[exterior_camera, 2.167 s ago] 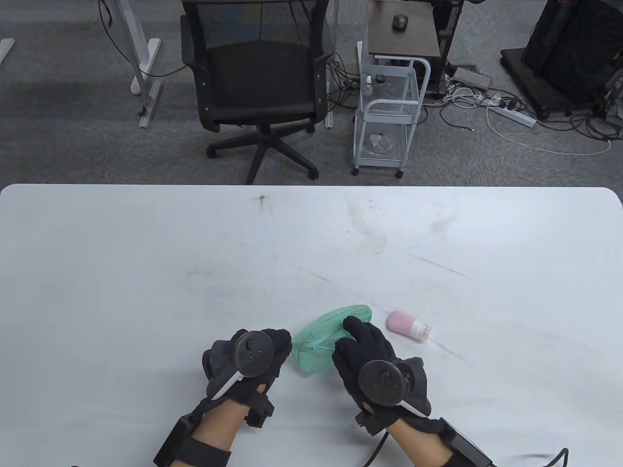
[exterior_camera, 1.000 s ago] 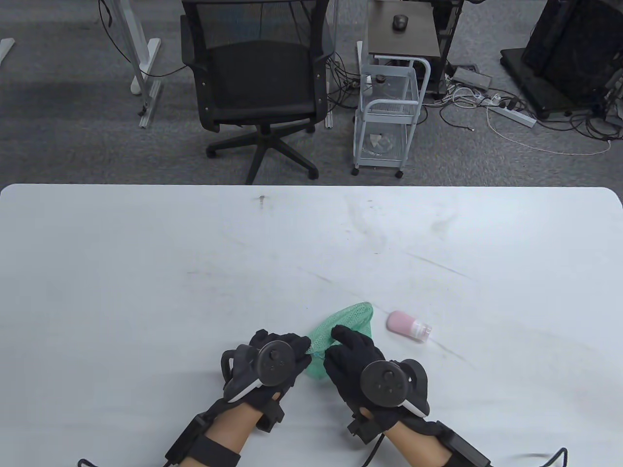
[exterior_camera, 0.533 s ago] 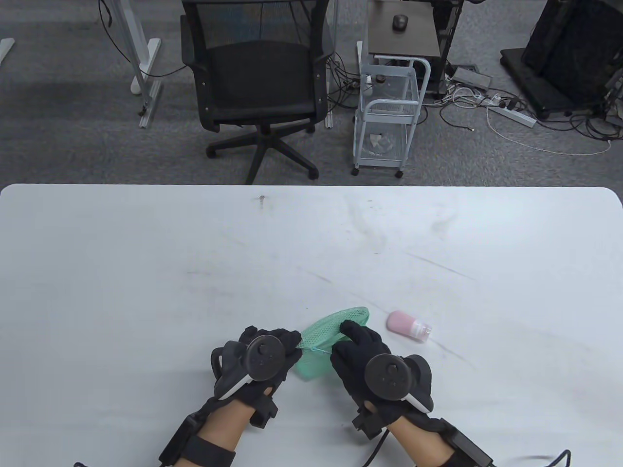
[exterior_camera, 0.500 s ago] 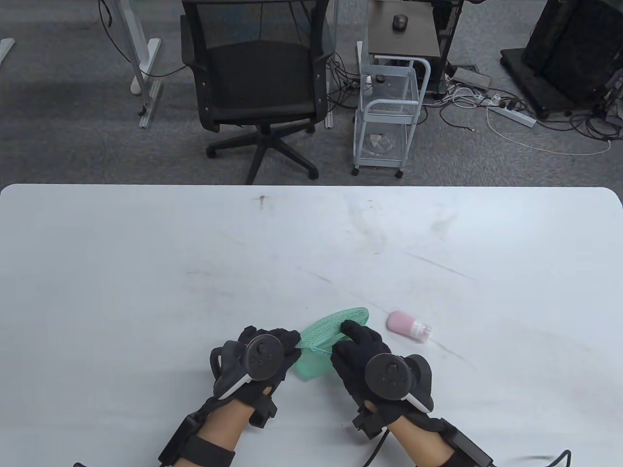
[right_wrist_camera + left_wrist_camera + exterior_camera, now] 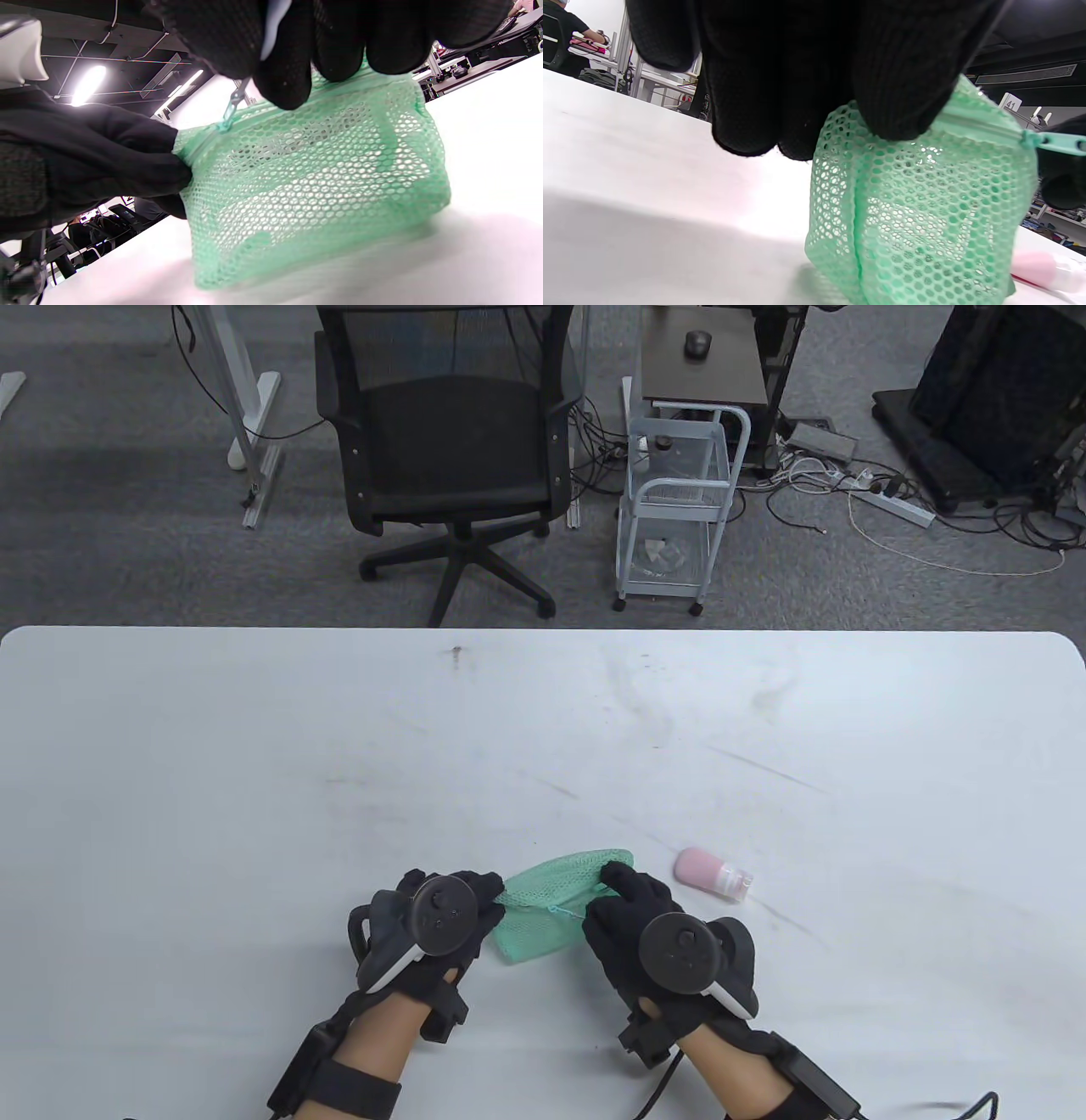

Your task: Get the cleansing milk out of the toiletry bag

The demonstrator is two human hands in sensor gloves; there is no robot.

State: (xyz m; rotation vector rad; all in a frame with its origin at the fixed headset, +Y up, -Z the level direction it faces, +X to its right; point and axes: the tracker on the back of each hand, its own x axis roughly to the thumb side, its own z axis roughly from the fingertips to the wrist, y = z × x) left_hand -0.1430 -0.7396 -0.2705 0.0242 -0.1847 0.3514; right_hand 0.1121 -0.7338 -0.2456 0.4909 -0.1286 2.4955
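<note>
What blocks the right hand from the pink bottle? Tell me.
Nothing visible. The bottle lies on bare table right of the bag, already outside it. The right hand is busy gripping the bag's top edge.

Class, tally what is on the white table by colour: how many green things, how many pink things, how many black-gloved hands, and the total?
Green: 1, the mesh toiletry bag
Pink: 1, the small bottle lying beside the bag
Black-gloved hands: 2, the left hand and the right hand, both gripping the bag
Total: 4
</note>
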